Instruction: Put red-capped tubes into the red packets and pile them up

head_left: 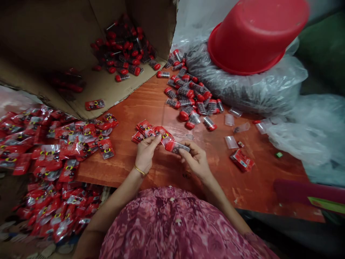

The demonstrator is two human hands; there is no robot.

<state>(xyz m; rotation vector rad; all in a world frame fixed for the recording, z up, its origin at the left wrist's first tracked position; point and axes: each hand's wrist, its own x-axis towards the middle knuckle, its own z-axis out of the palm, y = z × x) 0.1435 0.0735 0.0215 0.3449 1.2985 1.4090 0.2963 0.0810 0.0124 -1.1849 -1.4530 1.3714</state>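
Observation:
My left hand (147, 153) pinches a red printed packet (165, 136) with a clear part, just above the table. In my right hand (196, 160) is a clear tube with a red cap (176, 146), its dark contents showing through the wall. The capped end of the tube meets the packet's lower edge; I cannot tell whether it is inside the opening. Beyond my left hand, several flat red packets (142, 126) lie stacked on the table.
An open cardboard box (121, 91) holds many red-capped tubes. More filled tubes (188, 93) lie beside a plastic bag (242, 88) under a red tub (258, 36). Red packets (61, 144) heap at left. Empty clear tubes (230, 141) and a packet bundle (242, 160) sit at right.

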